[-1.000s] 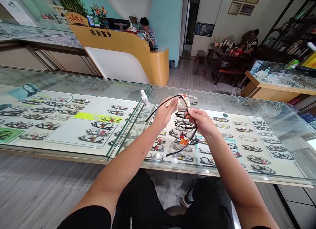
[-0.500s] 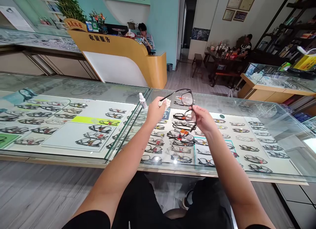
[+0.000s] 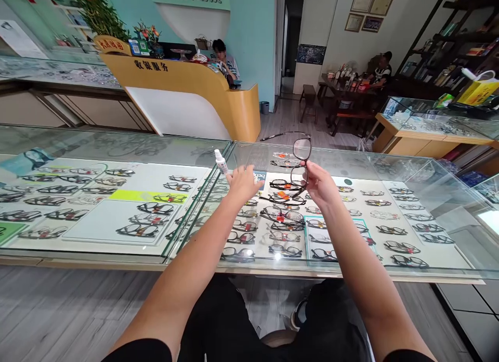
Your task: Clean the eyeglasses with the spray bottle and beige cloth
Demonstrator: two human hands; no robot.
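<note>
My right hand (image 3: 322, 184) pinches a pair of dark-framed eyeglasses (image 3: 311, 146) near the bridge, holding it up on edge above the glass counter. Its temples stretch out toward the left. My left hand (image 3: 244, 184) is palm down low over the countertop, fingers spread. The underside of that hand is hidden, so I cannot tell whether anything lies beneath it. Just beyond its fingers stands a small white spray bottle (image 3: 220, 162), slightly tilted in view. A blue printed card (image 3: 259, 180) shows to the right of this hand.
Under the glass of the display counter (image 3: 249, 271) lie rows of eyeglass frames (image 3: 401, 246). A wooden service desk (image 3: 245, 110) stands beyond, with a person (image 3: 224, 60) behind it. Another person (image 3: 382, 73) sits at a dark table at the back right. A second showcase (image 3: 405, 143) is to the right.
My left hand has let go of the eyeglasses' temple and moved down to the counter, fingers spreading. The white crumpled cloth it held is out of sight. The eyeglasses stay in my right hand.
</note>
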